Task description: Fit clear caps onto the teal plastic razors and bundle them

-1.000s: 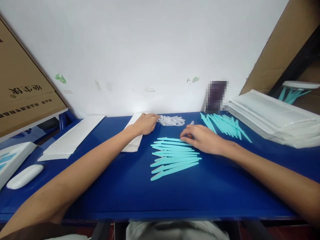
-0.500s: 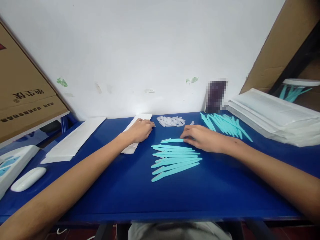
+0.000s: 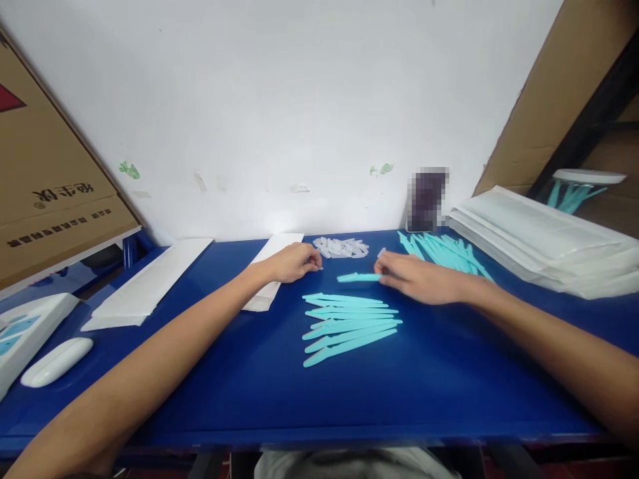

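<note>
My right hand pinches a turquoise eyebrow razor near one end, its other end pointing left above the blue table. My left hand has its fingers pressed together, with a tiny pale bit at the fingertips that is too small to name. Between and behind the hands lies a pile of small translucent caps, and a single cap shows by my right fingers. In front, several razors lie in a fanned row. A heap of more razors sits behind my right wrist.
White paper strips lie at the left, and another paper strip is partly under my left forearm. A white rounded object is at far left. A phone leans on the wall, near stacked translucent bags. Cardboard stands at left.
The razor in my right hand has moved a little to the right, away from the row. My left hand has shifted slightly right, and its fingers are now pinched together beside the caps.
</note>
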`<state>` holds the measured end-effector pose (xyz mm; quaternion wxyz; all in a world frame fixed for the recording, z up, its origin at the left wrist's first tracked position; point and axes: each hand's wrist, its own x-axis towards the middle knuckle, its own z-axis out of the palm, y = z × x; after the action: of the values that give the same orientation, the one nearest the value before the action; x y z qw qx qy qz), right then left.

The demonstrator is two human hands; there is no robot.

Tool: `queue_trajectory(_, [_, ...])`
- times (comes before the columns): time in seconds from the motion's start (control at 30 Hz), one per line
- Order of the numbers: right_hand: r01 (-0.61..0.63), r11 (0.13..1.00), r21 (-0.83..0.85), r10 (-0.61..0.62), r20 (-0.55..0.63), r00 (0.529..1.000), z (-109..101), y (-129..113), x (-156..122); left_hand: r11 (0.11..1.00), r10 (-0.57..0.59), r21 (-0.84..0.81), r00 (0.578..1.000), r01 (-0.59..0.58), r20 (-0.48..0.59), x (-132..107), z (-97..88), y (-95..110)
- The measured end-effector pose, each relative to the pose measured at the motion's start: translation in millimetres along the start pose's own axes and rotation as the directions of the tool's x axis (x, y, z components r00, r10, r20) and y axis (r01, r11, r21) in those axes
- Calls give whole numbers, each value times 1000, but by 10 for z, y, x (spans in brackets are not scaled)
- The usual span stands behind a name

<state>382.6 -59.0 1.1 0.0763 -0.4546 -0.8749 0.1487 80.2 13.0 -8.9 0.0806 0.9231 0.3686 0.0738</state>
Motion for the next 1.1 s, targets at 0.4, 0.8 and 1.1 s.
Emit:
queue_trajectory(0.4, [-320, 946, -59, 295, -261, 919, 31, 367, 259, 997, -83, 2, 996, 84, -40, -312, 70, 49])
queue_trajectory(0.8, [-354, 912, -207, 322, -174, 931, 184, 453, 345, 990, -106, 80, 987, 116, -125, -563, -43, -134])
queue_trajectory(1.1, [-304, 932, -200, 269, -184, 945, 183, 293, 265, 946, -61, 312, 993, 91, -105, -459, 5, -55])
